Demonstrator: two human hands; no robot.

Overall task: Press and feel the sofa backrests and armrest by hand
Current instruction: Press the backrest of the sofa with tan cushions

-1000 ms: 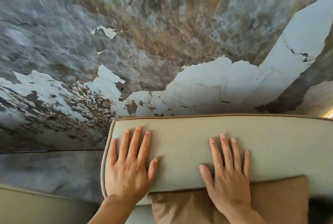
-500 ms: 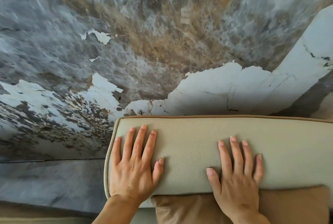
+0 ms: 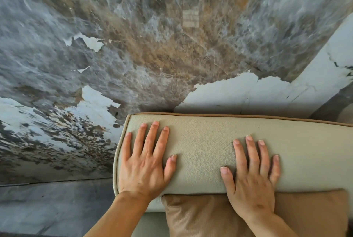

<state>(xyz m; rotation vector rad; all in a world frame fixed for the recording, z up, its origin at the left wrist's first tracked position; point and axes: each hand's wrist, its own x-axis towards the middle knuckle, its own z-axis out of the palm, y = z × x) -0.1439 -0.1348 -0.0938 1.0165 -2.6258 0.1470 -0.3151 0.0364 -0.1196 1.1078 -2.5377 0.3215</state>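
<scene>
A cream leather sofa backrest [image 3: 202,141] with tan piping runs across the lower right, its left end rounded. My left hand [image 3: 146,162] lies flat on top near that left end, fingers spread and pointing away from me. My right hand [image 3: 252,177] lies flat further right on the same backrest, with its palm over the front edge. Both hands hold nothing.
A tan cushion [image 3: 206,217] leans against the backrest front, under my right wrist. A marble-patterned wall [image 3: 152,55] in grey, brown and white rises directly behind the sofa. Grey floor [image 3: 53,208] shows to the left of the backrest end.
The view has shifted so the backrest and both hands sit slightly further right and lower. Both hands stay flat on the backrest in nearly the same spots.
</scene>
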